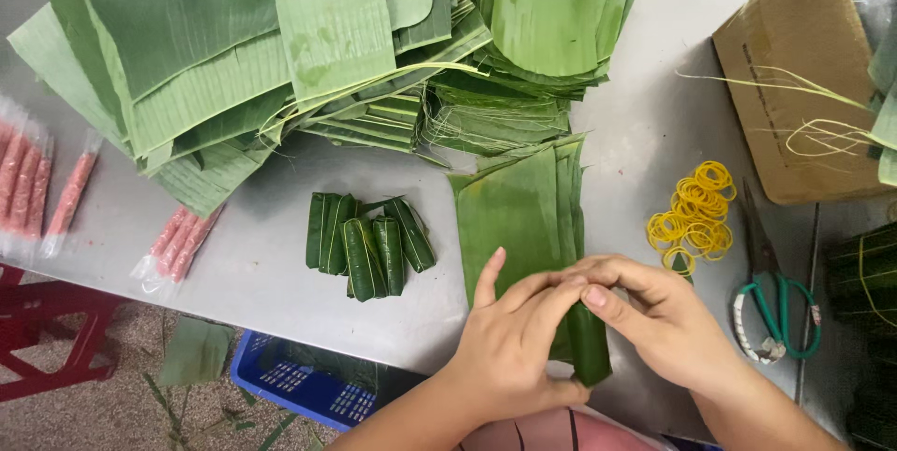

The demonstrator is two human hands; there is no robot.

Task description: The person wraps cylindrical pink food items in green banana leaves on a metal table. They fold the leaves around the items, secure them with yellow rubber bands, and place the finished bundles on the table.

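Observation:
My left hand (pixel 509 343) and my right hand (pixel 654 315) together grip a small roll wrapped in dark green banana leaf (pixel 589 348) at the table's near edge. The fingers of both hands pinch its upper end. Under and beyond the roll lies a flat stack of cut leaf strips (pixel 523 208). To the left, several finished leaf-wrapped rolls (pixel 369 245) lie in a small cluster on the grey table (pixel 271 264).
A big heap of banana leaf pieces (pixel 280 49) fills the far side. Yellow rubber bands (pixel 696 217) and green-handled scissors (pixel 775 311) lie to the right, by a cardboard box (pixel 804 77). Pink sausages in clear wrap (pixel 177 241) lie left. A blue crate (pixel 308 381) sits below.

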